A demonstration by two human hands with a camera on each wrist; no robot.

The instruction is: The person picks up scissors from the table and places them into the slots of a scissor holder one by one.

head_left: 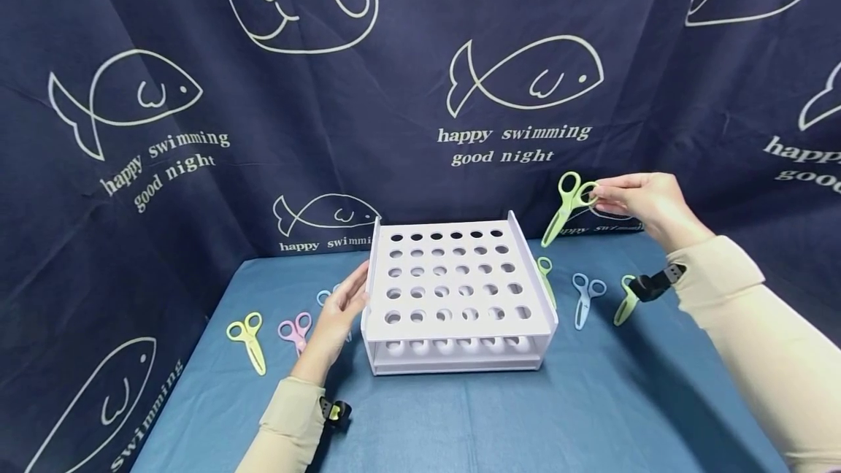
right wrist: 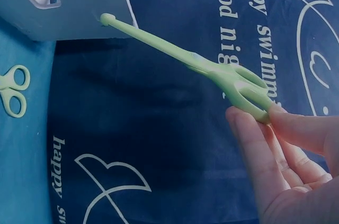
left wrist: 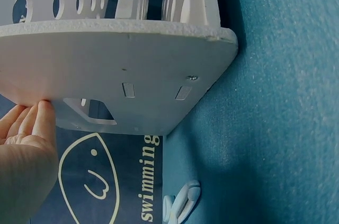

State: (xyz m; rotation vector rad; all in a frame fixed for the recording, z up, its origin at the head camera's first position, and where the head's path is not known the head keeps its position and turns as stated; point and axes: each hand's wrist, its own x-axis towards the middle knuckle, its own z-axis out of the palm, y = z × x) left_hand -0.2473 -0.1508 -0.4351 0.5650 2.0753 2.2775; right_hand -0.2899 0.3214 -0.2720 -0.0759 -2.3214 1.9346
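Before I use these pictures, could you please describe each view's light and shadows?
Head view: bright, with the right sleeve casting a long shadow on the table; left wrist view: dimmer, the side of the rack in shade; right wrist view: dim, bluish, though the green scissors in the right hand look fairly sharp.

In the head view, a plain cream left sleeve with a broad cuff shows at seven o'clock, a matching right sleeve at four o'clock; worn beside them, a small black left device, touched with yellow-green, and a black right device with a grey patch
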